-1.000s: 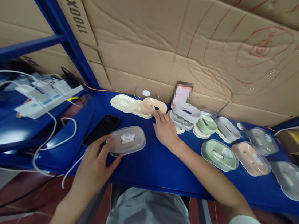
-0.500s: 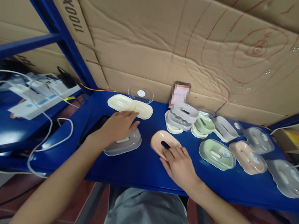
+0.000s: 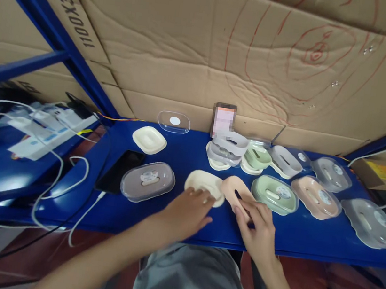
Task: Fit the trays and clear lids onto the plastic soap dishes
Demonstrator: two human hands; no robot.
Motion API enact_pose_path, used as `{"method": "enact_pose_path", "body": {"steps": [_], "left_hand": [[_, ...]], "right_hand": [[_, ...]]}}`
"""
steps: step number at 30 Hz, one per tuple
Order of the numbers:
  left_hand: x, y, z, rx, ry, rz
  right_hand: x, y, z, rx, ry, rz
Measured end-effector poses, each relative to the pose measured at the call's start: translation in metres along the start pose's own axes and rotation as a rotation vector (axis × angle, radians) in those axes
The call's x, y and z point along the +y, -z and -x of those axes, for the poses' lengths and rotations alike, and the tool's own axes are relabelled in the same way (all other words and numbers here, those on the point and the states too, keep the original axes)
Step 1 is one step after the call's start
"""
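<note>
Left hand (image 3: 186,212) reaches in low over the blue metal shelf (image 3: 176,218), palm down, fingers loosely spread, fingertips resting on the cream oval plastic soap-dish tray (image 3: 204,186). Right hand (image 3: 257,224) sits just beside it, fingers bent onto the peach oval plastic tray (image 3: 235,190), which tilts up against the cream one; a full grasp cannot be made out. One more cream tray (image 3: 149,139) lies further back, and one grey lidded dish with a white sticker (image 3: 148,181) sits left, beside a black phone (image 3: 119,177). Print on the cardboard (image 3: 176,57) reads upside down, partly "1100X380".
</note>
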State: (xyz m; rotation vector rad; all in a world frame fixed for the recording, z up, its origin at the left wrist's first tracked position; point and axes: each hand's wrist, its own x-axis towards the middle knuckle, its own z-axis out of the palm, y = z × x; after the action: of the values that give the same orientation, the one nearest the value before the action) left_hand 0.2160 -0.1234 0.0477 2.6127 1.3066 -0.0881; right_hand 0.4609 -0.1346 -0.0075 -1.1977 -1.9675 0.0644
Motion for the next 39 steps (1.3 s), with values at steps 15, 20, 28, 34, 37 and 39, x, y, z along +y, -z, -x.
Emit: {"method": "enact_pose_path", "body": {"steps": [15,20,28,34,37,39], "left_hand": [[-0.005,-0.055,0.035,0.564,-0.020,-0.051],[0.000,-0.065,0.039,0.591,-0.024,-0.002],[-0.015,-0.047,0.042,0.535,-0.121,0.134],[-0.147,0.025,0.033,0.633,0.258,0.028],[-0.211,0.058,0.010,0.530,0.572,-0.066],[-0.236,0.072,-0.008,0.496,0.678,-0.092]], "right_hand": [[-0.004,-0.001,0.002,-0.448,0.250,-0.051],[0.005,0.002,0.003,-0.481,0.285,-0.091],[0.009,-0.002,0.003,-0.534,0.314,-0.081],[0.002,-0.001,0.006,-0.515,0.313,0.108],[0.001,-0.003,0.006,-0.490,0.279,0.121],[0.002,-0.003,0.006,-0.475,0.240,0.117]]}}
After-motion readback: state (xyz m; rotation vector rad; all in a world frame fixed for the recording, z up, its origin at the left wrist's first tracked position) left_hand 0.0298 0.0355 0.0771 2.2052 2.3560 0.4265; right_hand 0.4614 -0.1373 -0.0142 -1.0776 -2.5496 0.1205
